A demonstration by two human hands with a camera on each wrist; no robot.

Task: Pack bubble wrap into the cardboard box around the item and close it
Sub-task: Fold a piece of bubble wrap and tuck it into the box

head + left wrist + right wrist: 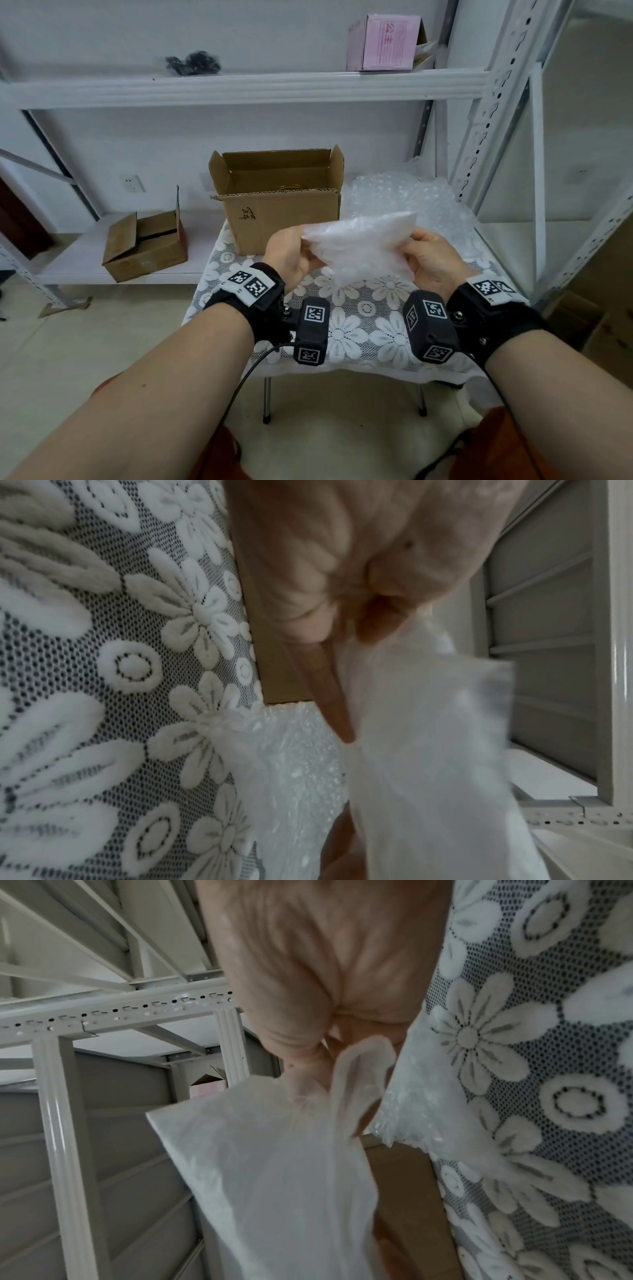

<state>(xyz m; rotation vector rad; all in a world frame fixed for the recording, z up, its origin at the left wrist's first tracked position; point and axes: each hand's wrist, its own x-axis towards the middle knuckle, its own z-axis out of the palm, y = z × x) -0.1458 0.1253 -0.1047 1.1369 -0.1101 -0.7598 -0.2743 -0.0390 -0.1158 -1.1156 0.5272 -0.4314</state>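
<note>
An open brown cardboard box [281, 205] stands at the far middle of the small table, flaps up; a faint round item shows inside it. Both hands hold one sheet of bubble wrap [363, 246] in the air in front of the box. My left hand [291, 255] pinches its left edge and my right hand [428, 257] grips its right edge. In the left wrist view the sheet [431, 750] hangs from the curled fingers [329, 669]. In the right wrist view the sheet [274, 1164] is folded over the fingers [301, 1053].
A heap of loose bubble wrap [404, 192] lies right of the box on the lace-covered table [370, 329]. A second cardboard box [147, 246] sits on the low shelf at left. White metal shelving [479, 137] rises behind and to the right, with a pink box [383, 42] on top.
</note>
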